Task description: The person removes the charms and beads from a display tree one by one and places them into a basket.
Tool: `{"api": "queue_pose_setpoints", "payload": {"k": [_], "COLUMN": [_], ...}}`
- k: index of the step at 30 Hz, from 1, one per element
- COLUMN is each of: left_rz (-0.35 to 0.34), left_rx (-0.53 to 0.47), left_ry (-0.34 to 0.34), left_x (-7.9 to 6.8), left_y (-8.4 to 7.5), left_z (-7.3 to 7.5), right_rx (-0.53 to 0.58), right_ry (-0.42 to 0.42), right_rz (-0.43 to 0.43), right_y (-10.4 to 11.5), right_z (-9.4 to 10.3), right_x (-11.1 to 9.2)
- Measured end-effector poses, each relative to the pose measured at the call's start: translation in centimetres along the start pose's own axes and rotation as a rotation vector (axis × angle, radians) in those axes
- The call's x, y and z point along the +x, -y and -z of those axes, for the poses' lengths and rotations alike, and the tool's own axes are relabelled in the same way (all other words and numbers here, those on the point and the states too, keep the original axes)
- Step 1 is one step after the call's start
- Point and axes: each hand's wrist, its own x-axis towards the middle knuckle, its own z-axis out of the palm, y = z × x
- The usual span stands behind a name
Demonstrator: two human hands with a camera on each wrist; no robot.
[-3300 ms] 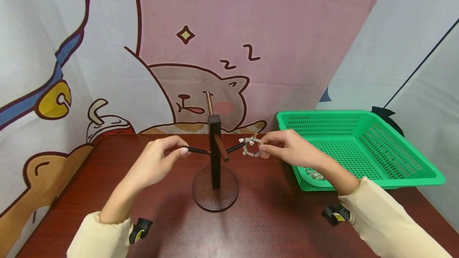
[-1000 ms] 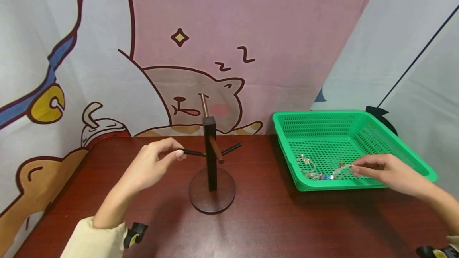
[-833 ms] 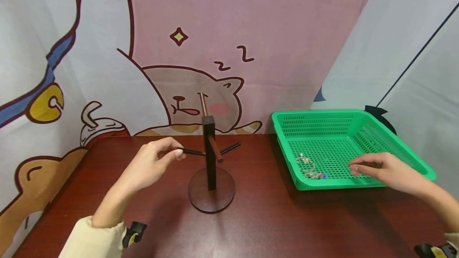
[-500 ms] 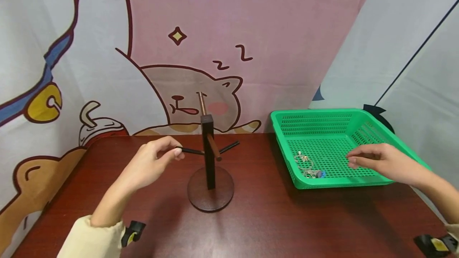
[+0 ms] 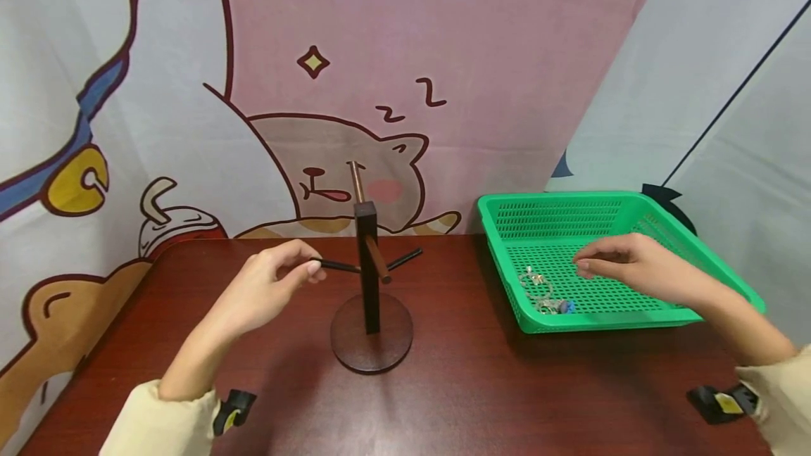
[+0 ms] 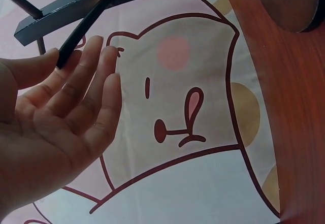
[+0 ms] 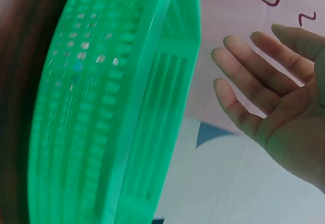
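In the head view, my left hand (image 5: 269, 287) pinches the end of a black peg (image 5: 338, 266) on a dark wooden stand (image 5: 369, 269) between thumb and fingers. The left wrist view shows the same peg tip (image 6: 76, 41) at the thumb and index finger. My right hand (image 5: 646, 269) hovers over a green plastic basket (image 5: 608, 321), holding nothing. Its fingers look loosely bent and apart in the right wrist view. Several bracelets (image 5: 538, 290) with pale and blue beads lie in the basket's near left corner. No bracelets hang on the stand's visible pegs.
The stand's round base (image 5: 372, 347) rests on a reddish-brown table (image 5: 469, 385). A brown peg (image 5: 378, 259) juts toward me, and another black peg (image 5: 405, 257) points to the right. A cartoon-printed cloth (image 5: 507, 55) hangs behind.
My right hand has carried a clear beaded bracelet from the stand's right peg to the basket and let it go there. It then rose and moved left. The left hand keeps its pinch.
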Motion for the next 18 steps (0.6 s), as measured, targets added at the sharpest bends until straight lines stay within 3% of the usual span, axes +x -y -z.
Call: {"api": "queue_pose_setpoints", "payload": {"k": [12,18], "left_rz": [0.016,0.068], "left_rx": [-0.029,-0.049], "left_ry": [0.029,0.06], "left_x": [0.0,-0.4], "left_y": [0.5,1.5], "left_z": [0.0,0.0], "right_rx": [0.1,0.102], "right_ry": [0.05,-0.012], "right_rz": [0.083,0.06], "right_y": [4.0,5.7], "right_z": [-3.2,-5.8], "right_x": [4.0,5.2]}}
